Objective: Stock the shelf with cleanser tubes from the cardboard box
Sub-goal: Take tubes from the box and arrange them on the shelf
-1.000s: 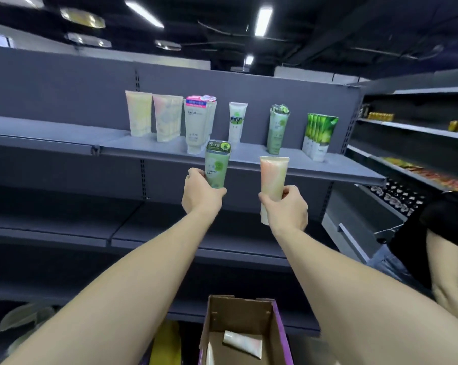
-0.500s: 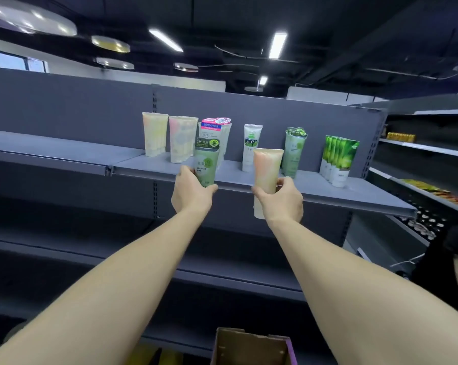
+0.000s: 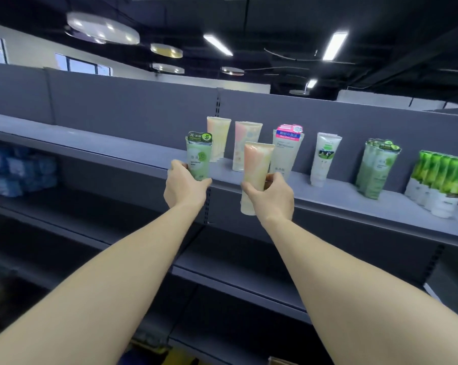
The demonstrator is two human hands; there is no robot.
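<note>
Left hand (image 3: 184,185) grips glossy green tube (image 3: 198,158); right hand (image 3: 271,197) grips smooth peach tube (image 3: 255,171), both upright at grey metal shelf (image 3: 341,198).

Green tube (image 3: 198,159); peach-yellow tube (image 3: 255,169); grey shelf (image 3: 354,198).

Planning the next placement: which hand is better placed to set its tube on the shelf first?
Probably the left hand: its green tube is upright at the shelf edge, while the right hand's peach tube hangs below it.
</note>
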